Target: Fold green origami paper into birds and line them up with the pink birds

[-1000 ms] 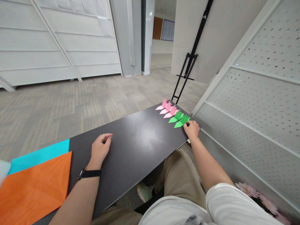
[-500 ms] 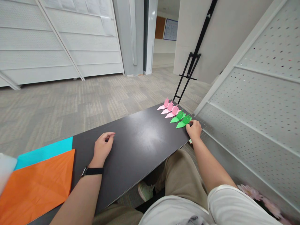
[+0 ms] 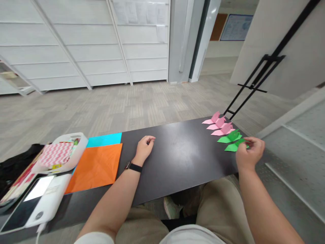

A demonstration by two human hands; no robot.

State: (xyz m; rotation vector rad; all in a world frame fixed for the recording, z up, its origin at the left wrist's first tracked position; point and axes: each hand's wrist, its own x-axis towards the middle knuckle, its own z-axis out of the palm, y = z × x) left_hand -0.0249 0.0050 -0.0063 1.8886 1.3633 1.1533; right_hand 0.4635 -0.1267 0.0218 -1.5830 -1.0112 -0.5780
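My right hand [image 3: 251,152] is at the table's right end, its thumb and fingers closed around the near edge of a green origami crane [image 3: 234,146]. The fingers partly cover that crane. Just beyond it sits another green crane [image 3: 230,137], and behind that a row of pink cranes [image 3: 215,118], wings raised. My left hand [image 3: 145,147], with a black-banded watch [image 3: 133,166] on the wrist, rests on the dark table [image 3: 175,159]. Its fingers are curled in, and nothing shows in them.
Left of my left hand lie orange paper [image 3: 98,167] and cyan paper [image 3: 105,139]. Beyond them are a white basket [image 3: 82,145], a white power bank [image 3: 49,200] with a cable, and a dark-screened device [image 3: 19,211]. A black stand [image 3: 254,84] rises behind the table's right end.
The camera view has swung left, bringing the basket and devices into sight. My right hand stays at the nearest green crane; my left hand remains curled on the table.
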